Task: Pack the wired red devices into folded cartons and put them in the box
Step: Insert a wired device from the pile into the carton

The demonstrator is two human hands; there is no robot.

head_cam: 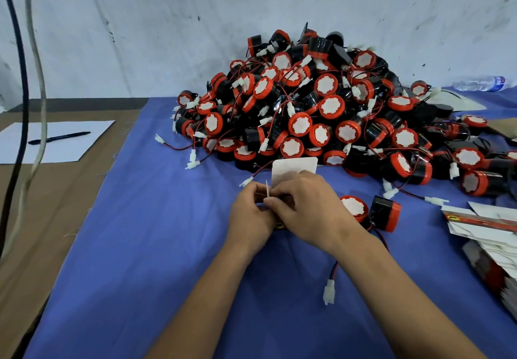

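Observation:
A big pile of red-and-black round devices (321, 104) with red-black wires and white plugs covers the back of the blue cloth (156, 232). Both my hands meet in the middle of the cloth on a small white carton (293, 167). My left hand (250, 213) grips its left side and pinches a side flap. My right hand (303, 207) lies over the carton with fingers curled round it. The carton's white top flap stands up behind my fingers; its body is mostly hidden. Two loose devices (383, 216) lie just right of my right hand, one wire trailing to a white plug (329, 291).
A stack of flat unfolded cartons (486, 232) lies at the right edge. A white sheet with a black pen (60, 137) rests on brown cardboard at the left. Two cables (25, 78) hang down at far left. A plastic bottle (479, 83) lies at the back right.

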